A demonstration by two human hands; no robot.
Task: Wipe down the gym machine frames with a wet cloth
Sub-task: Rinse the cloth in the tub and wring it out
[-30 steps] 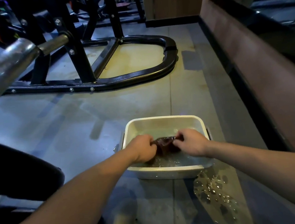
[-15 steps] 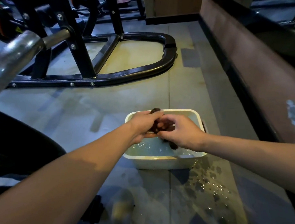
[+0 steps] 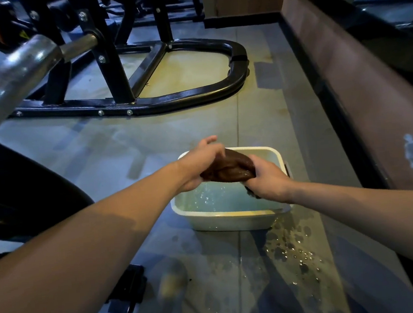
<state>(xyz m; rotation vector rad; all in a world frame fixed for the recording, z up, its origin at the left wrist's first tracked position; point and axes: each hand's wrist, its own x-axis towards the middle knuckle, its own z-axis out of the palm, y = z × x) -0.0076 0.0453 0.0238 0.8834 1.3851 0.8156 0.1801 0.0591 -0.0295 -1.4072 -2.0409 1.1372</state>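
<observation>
Fingers of my left hand and right hand clench the brown cloth above the basin; twist firmly, keeping drips inside the basin.

Cloth ends hidden inside both fists. Steel bar cut off at left edge. Yellowish floor object too blurred to identify.

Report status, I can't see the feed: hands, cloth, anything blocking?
Left hand, right hand gripping cloth over basin. Frame unwiped. Nothing blocking.
</observation>
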